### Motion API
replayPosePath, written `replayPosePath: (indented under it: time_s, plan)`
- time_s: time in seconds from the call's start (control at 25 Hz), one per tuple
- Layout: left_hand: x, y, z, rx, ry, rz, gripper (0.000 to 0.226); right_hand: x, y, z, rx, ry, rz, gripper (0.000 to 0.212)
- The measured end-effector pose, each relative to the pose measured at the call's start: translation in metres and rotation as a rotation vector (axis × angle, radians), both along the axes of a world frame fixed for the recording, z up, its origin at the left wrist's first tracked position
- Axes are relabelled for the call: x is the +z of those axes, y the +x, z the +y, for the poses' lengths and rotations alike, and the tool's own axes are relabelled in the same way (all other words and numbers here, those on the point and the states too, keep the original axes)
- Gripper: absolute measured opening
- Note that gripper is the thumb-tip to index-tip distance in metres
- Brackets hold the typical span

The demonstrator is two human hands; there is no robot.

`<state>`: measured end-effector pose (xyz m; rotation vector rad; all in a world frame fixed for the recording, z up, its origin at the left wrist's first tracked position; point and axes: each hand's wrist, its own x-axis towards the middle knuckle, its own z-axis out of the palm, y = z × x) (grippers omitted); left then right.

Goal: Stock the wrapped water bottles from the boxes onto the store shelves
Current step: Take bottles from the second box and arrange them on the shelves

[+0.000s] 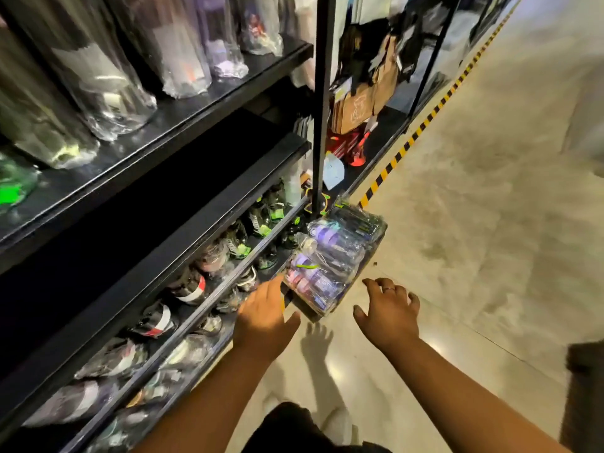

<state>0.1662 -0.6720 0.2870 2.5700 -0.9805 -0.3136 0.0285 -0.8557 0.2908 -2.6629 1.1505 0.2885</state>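
Black metal shelving (183,204): across the left half, several tiers running away toward an upright post (322,103); top tier smeared by motion blur.
Grey polished floor (474,223): across the right half, glossy, with the shadow of a hand falling between the two forearms.
Upper-tier bottles (108,83): tall, upright, each in clear wrap, lined along the highest visible tier; colours hard to tell through the blur.
Lower-tier bottles (192,286): smaller wrapped ones, packed in rows on the two lowest tiers, some with red-and-white bands, some with green tags.
Hazard tape (425,120): yellow and black stripes, on the floor along the foot of the shelving, beyond the post.
Brown paper bags (369,89): in the next bay, past the post.
Wrapped water bottles (333,253): purple and dark ones bundled under clear plastic, lying side by side in a low box on the floor, tight against the foot of the shelving, just short of the post.
Box (315,315): only a near corner visible beneath the bundle.
Left grip (264,315): fingers straight, thumb out, nothing held; fingertips at the near-left corner of the bundle, contact uncertain.
Right grip (389,308): fingers spread and loosely bent, nothing held; above the floor just right of the box, apart from it.
Ring (389,289): on one finger of the right grip.
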Motion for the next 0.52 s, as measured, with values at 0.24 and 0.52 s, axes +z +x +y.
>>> replayPosePath:
  time_s: [0.24, 0.52]
  plan:
    - [-0.022, 0.053, -0.105, -0.021, 0.143, 0.172, 0.062, -0.018, 0.041, -0.088, -0.033, 0.049, 0.045, 0.059]
    - [-0.096, 0.135, -0.220, -0.020, 0.225, 0.329, 0.070, -0.091, 0.123, -0.184, -0.097, 0.236, 0.118, 0.064]
